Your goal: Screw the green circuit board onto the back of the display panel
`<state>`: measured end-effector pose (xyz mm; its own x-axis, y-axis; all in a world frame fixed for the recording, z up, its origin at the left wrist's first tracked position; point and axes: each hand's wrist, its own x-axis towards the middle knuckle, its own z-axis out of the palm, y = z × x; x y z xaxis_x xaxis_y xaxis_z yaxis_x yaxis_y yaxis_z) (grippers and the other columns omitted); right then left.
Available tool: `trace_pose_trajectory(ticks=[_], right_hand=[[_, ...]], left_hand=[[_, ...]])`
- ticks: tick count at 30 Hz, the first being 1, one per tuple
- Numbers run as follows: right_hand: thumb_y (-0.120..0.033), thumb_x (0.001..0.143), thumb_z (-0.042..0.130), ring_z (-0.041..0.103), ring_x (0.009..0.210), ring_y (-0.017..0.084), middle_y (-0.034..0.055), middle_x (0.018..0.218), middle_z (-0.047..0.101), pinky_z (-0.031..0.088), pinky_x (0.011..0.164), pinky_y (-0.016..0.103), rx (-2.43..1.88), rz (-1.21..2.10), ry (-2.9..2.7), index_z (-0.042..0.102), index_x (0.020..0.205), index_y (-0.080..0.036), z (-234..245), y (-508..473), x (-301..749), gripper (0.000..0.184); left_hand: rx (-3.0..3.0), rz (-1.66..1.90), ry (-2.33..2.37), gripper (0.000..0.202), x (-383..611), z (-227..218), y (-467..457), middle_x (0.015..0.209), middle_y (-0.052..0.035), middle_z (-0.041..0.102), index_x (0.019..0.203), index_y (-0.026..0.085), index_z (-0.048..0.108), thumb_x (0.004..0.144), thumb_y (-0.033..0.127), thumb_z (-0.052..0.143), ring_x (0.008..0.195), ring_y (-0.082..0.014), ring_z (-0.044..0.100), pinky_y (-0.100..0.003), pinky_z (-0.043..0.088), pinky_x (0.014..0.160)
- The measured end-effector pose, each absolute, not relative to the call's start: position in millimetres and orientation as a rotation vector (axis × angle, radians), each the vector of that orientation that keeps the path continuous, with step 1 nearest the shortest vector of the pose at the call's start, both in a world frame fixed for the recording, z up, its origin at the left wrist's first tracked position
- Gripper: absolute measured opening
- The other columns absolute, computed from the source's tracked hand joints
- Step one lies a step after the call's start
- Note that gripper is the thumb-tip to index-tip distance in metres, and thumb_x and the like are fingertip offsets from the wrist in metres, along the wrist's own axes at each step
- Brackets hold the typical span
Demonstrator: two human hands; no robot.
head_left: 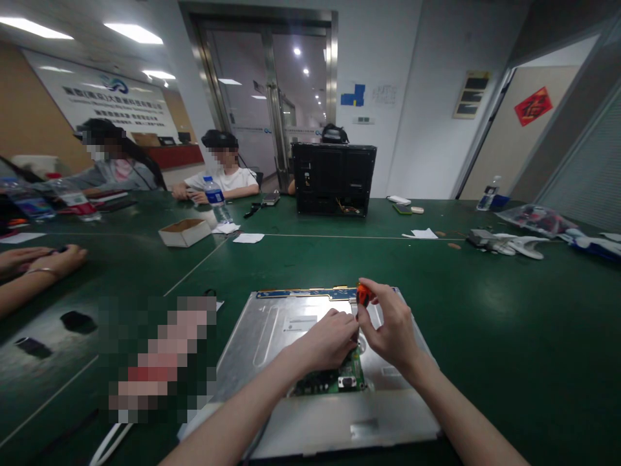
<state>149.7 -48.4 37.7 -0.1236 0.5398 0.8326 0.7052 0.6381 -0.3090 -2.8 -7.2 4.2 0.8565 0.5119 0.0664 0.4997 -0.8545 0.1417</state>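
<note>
A flat display panel point(264, 421) lies back side up on the green table, its metal back facing me. Near its middle sits a green circuit board point(326, 382) with a video connector point(347, 382). My right hand point(391, 330) grips the orange and black handle of a screwdriver point(363, 295), held upright above the panel. My left hand point(326, 341) is closed beside the lower part of the screwdriver, over the board; what its fingertips pinch is hidden. Along the panel's far edge runs a narrow blue circuit strip point(301, 293).
On the green table point(509, 336) stand a black monitor housing point(334, 178), an open white box point(184, 232) and a water bottle point(217, 200). Gloves point(519, 244) lie at right. Small black parts point(77, 321) are at left. Another person's hands point(51, 262) show at the left edge.
</note>
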Motion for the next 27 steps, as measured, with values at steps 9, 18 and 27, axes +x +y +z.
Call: trace_pose_trajectory(ticks=[9, 18, 27], right_hand=[[-0.02, 0.084, 0.054, 0.057, 0.077, 0.017, 0.0069, 0.093, 0.058, 0.05, 0.065, 0.03, -1.061, -0.206, -1.788, 0.051, 0.121, -0.021, 37.1, -47.6, 149.6, 0.037], [-0.02, 0.082, 0.055, 0.058, 0.079, 0.019, 0.0077, 0.093, 0.061, 0.05, 0.066, 0.031, -1.047, -0.188, -1.802, 0.048, 0.124, -0.02, 34.6, -46.4, 150.4, 0.042], [-0.016, 0.081, 0.052, 0.058, 0.073, 0.018, 0.0064, 0.088, 0.062, 0.049, 0.065, 0.031, -1.055, -0.219, -1.808, 0.043, 0.13, -0.018, 34.5, -46.6, 149.8, 0.049]], left_hand=[[2.914, 0.157, 0.79, 0.012, -2.5, 4.3, -8.3, 0.104, -0.0092, 0.061, 0.097, 0.017, 0.054, 0.085, 0.018, 0.052, 0.099, -0.025, 0.056, -0.038, 0.043, 0.085], [2.916, 0.136, 0.787, 0.007, -2.0, 10.3, -10.8, 0.101, -0.0084, 0.062, 0.091, 0.018, 0.053, 0.085, 0.016, 0.052, 0.095, -0.0246, 0.056, -0.037, 0.044, 0.082], [2.908, 0.119, 0.8, 0.004, -1.9, 12.2, -11.4, 0.099, -0.0084, 0.062, 0.088, 0.017, 0.053, 0.087, 0.019, 0.049, 0.092, -0.0235, 0.057, -0.036, 0.045, 0.08]])
